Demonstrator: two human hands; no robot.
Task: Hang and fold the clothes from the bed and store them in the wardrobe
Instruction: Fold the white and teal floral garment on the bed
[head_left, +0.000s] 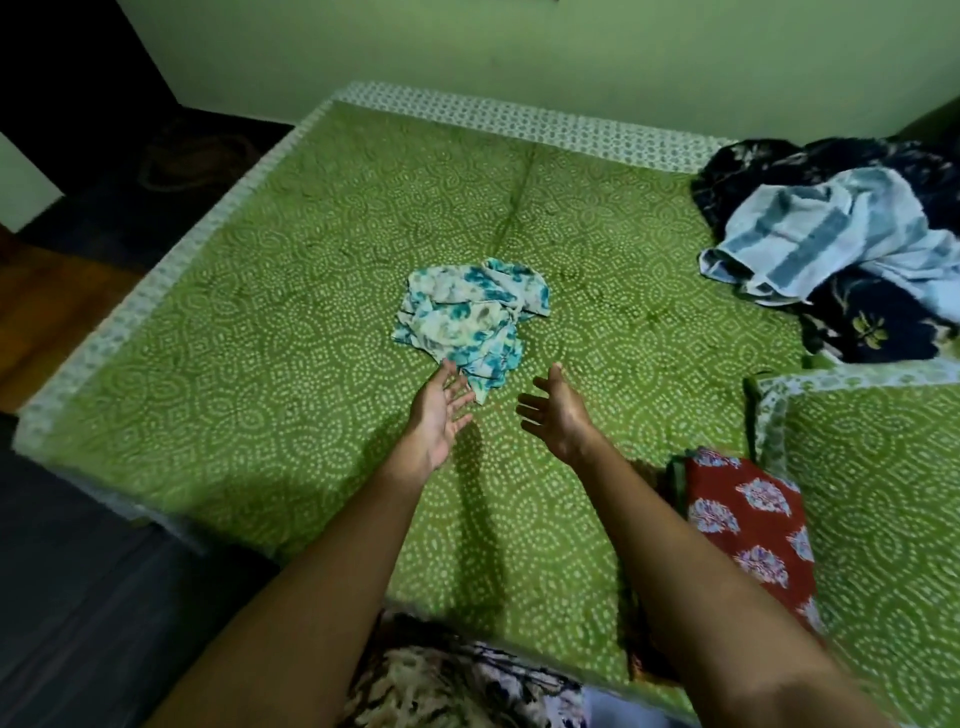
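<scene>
Fingers (460, 397) of the left hand (436, 421) are spread and hold nothing, their tips at the near corner of the crumpled teal floral cloth (467, 312). The right hand (558, 415), also spread and empty, hovers right of that corner, slightly farther off. The cloth's heap runs away from both hands, on the bed (260, 312).

Crumpled garment (470, 317) mid-bed (260, 312), clothes pile (841, 244) far right

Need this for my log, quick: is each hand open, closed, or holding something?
Left hand: open, holding nothing, at the near edge of the teal floral cloth.
Right hand: open, holding nothing.
</scene>
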